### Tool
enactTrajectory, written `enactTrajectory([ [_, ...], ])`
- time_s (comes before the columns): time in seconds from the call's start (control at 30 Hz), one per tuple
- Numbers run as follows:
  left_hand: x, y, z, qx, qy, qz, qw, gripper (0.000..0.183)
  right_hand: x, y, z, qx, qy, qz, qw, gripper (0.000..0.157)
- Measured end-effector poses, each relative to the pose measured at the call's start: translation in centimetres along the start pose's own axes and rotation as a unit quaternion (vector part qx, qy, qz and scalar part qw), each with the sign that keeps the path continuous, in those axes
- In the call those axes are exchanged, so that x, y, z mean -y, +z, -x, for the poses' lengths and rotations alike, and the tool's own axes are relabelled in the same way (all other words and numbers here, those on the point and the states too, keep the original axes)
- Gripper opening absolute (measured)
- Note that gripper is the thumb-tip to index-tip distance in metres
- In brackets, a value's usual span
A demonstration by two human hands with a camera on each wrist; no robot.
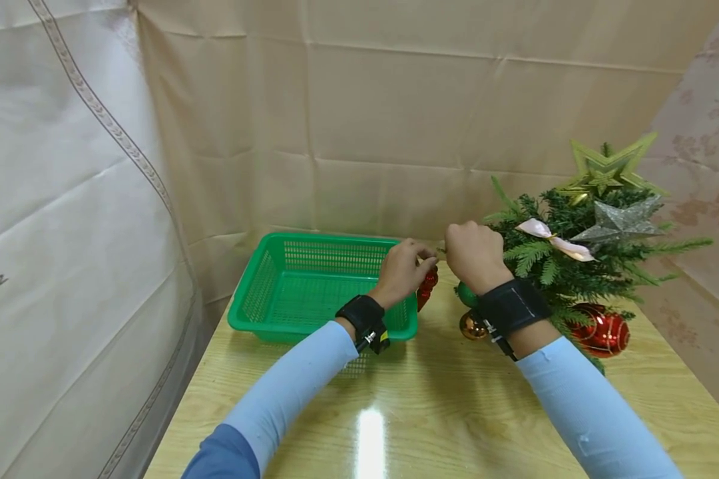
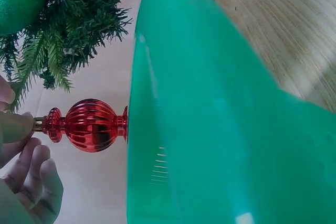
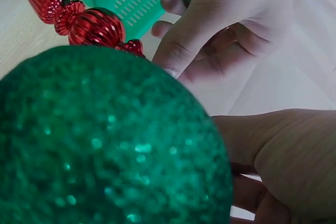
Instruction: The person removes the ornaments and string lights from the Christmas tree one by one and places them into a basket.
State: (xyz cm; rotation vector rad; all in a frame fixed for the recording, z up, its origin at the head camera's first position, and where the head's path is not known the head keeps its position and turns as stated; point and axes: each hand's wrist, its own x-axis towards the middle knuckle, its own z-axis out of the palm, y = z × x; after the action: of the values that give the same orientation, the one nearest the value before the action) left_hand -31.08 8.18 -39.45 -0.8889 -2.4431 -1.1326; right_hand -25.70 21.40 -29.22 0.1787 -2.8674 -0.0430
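In the left wrist view my left hand (image 2: 26,166) pinches the gold cap of a red ribbed Christmas ornament (image 2: 92,125). Its pointed lower end shows in the right wrist view, beside the green basket (image 1: 248,326). Close to the left fingertips is my right hand (image 1: 473,256), at the left side of the small Christmas tree (image 1: 545,273); its fingers are curled, and I cannot tell what they hold. A glittery green ball (image 3: 110,140) partly hides that hand in the right wrist view. A copper ball (image 1: 472,326) sits below the right wrist.
The tree carries a gold star (image 1: 611,166), a silver star (image 1: 620,223), a pale pink candy-shaped ornament (image 1: 554,239) and a large red ball (image 1: 602,330). Cloth hangs behind the wooden table (image 1: 431,412) and to its left. The basket's right rim lies just under my left wrist.
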Motion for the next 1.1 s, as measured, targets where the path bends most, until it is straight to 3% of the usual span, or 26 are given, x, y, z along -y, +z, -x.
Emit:
enactTrajectory([
  [0.27,-0.3,-0.4,-0.1,-0.009,0.003,-0.001,1.0000,0.016,0.1,0.1,0.1,-0.016,-0.002,0.006,1.000,0.039],
  [0.47,-0.6,-0.9,-0.2,-0.038,0.008,0.012,0.9992,0.016,0.2,0.0,0.2,-0.004,0.006,0.006,1.000,0.033],
  [0.93,-0.5,-2.4,-0.2,-0.105,-0.018,0.024,0.9940,0.016,0.4,0.2,0.5,-0.029,-0.005,0.018,0.999,0.042],
  [1.1,-0.5,-3.2,-0.3,-0.111,-0.018,0.035,0.9930,0.016,0.5,-0.1,0.6,-0.035,-0.002,0.018,0.999,0.040],
])
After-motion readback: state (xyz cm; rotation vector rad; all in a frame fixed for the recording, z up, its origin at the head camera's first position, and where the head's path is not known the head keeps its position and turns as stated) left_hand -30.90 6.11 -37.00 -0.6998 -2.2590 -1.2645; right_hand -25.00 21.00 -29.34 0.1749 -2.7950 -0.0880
